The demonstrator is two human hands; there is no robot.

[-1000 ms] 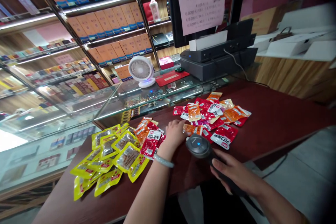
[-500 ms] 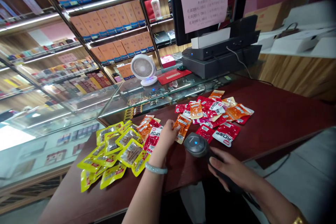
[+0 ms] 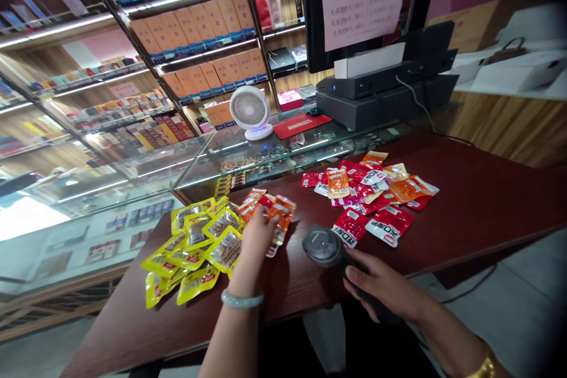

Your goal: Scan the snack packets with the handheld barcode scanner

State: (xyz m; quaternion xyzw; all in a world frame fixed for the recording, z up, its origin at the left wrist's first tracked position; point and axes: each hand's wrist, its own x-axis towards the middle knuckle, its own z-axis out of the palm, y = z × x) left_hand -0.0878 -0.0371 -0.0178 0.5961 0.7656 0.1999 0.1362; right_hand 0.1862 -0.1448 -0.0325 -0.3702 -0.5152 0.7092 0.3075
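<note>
My left hand [image 3: 260,231] pinches an orange snack packet [image 3: 282,212] over the small group of red and orange packets beside the yellow ones. Part of that group lies hidden behind the hand. Around its handle, my right hand [image 3: 372,280] grips a black barcode scanner [image 3: 325,246], whose head points left above the dark red tabletop [image 3: 292,280]. Several yellow snack packets [image 3: 225,247] lie in a heap on the left. Just beyond the scanner spreads a loose pile of red packets [image 3: 392,224] and orange packets [image 3: 339,183].
Behind the tabletop stands a glass display counter [image 3: 190,174] carrying a white fan [image 3: 251,109], a red mat [image 3: 301,125] and a black cash register unit [image 3: 354,107]. Shelves of orange boxes [image 3: 195,26] rise at the back. White boxes [image 3: 500,80] sit at the right.
My left hand has carried the orange packet left, from beside the loose pile to the group near the yellow packets. The scanner's glowing blue light no longer shows.
</note>
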